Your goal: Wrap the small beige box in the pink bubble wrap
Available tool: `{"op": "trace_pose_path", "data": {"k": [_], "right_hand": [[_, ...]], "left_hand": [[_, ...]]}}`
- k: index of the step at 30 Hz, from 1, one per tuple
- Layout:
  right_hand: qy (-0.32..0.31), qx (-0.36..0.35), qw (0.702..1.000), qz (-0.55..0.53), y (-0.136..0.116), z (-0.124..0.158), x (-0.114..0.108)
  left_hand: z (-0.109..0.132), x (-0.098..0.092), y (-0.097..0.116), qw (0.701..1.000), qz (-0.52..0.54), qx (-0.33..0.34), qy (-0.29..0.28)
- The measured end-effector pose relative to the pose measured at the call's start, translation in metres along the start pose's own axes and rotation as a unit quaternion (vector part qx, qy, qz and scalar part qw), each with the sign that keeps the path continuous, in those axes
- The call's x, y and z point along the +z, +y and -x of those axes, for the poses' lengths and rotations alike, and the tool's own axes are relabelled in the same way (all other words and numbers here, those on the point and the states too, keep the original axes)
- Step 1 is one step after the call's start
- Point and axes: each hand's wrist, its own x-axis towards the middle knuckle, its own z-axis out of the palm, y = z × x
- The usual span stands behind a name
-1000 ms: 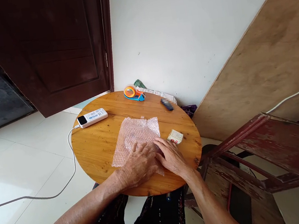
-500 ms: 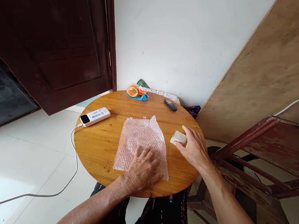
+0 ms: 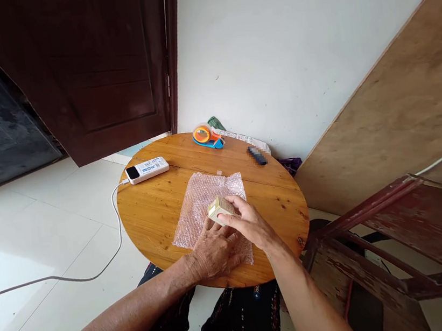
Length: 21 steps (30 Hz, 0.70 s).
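Observation:
My right hand (image 3: 248, 220) grips a small cream-coloured printed box (image 3: 219, 209) between thumb and fingers, holding it over the bubble wrap. Beneath it, a sheet of clear bubble wrap (image 3: 199, 201) lies on the round wooden table (image 3: 149, 213). My left hand (image 3: 216, 250) rests flat on the near part of the sheet, fingers stretched forward and partly covered by the box and the right hand.
A white power bank (image 3: 154, 167) with a cable lies at the table's left. Toward the back stands an orange and blue tape dispenser (image 3: 208, 136), with a dark blurred object (image 3: 257, 155) to its right. A worn wooden chair (image 3: 397, 234) stands at the right.
My right hand has taken hold of the small box, lifted it off the table's right side and carried it left over the bubble wrap. My left hand stays on the sheet.

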Motion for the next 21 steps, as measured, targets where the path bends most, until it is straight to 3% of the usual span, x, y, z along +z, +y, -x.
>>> {"op": "trace_pose_path", "data": {"k": [4,9,13,18,21], "right_hand": [[0.063,0.039,0.997,0.007,0.028,-0.017,0.002],[0.076,0.020,0.995,0.055,0.038,-0.016,0.003],[0.057,0.013,0.997,0.055,0.033,-0.014,0.003],[0.020,-0.017,0.999,0.034,0.030,-0.013,-0.001],[0.010,-0.055,0.995,0.088,0.031,-0.010,0.005]], "left_hand": [[0.002,-0.003,0.006,1.000,-0.005,-0.002,0.013],[0.016,-0.021,0.001,0.999,0.004,-0.029,0.025],[0.026,-0.032,-0.025,0.993,-0.024,-0.104,0.047],[0.033,-0.027,-0.039,0.993,-0.018,-0.096,0.071],[0.034,-0.025,-0.038,0.992,-0.011,-0.096,0.077]]}}
